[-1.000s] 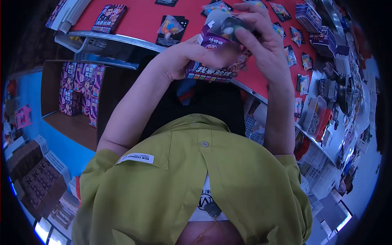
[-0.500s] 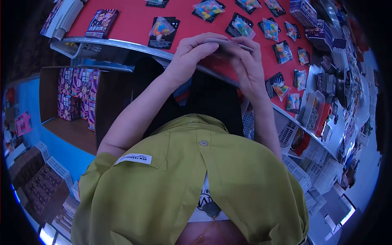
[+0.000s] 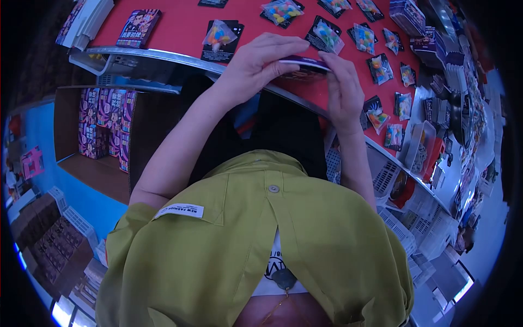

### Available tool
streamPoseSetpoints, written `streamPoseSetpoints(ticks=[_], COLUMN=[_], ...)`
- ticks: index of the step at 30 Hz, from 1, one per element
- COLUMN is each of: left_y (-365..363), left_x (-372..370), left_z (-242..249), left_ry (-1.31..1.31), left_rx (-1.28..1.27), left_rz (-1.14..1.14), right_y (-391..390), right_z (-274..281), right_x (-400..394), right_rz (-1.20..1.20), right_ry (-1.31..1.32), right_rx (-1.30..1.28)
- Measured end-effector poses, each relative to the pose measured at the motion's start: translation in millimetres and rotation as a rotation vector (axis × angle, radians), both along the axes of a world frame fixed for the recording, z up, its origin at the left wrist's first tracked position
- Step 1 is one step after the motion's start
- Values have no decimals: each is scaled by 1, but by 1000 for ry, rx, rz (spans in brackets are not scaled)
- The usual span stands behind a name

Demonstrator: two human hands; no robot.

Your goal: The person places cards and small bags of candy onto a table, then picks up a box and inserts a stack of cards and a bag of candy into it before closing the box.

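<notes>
The left hand point(image 3: 256, 62) and the right hand point(image 3: 344, 90) are both closed on one small purple box point(image 3: 306, 62), which they hold between them just above the near edge of the red surface point(image 3: 180, 27). The left fingers press on its top and near side, and the right fingertips pinch its far end. The box is seen almost edge-on, so I cannot tell if its flap is shut or open.

I judge the step in hand to be the closing of this box (the two-handed pinch at the end suggests a flap). The next move seems to call for a steady grip from the left hand while the right one tucks the end in, without crushing the thin card.

Around the hands, many small clear bags of coloured pieces point(image 3: 327, 34) lie on black cards across the surface. Down at the left, an open carton point(image 3: 103, 169) holds rows of similar purple boxes.
</notes>
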State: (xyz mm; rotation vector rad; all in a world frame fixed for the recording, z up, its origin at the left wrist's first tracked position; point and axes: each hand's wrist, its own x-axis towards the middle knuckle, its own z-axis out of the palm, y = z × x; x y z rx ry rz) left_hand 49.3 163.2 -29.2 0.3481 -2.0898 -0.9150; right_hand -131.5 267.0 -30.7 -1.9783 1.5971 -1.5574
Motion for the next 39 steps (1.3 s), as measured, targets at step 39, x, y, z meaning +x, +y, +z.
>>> streamPoseSetpoints(ticks=[39], left_y=[-69], left_x=[61], left_z=[57], left_ry=[-357], left_rx=[-536], left_rz=[740], right_y=[-37], right_z=[56], right_x=[25], right_rz=[-51], right_ry=[255], right_rx=[74])
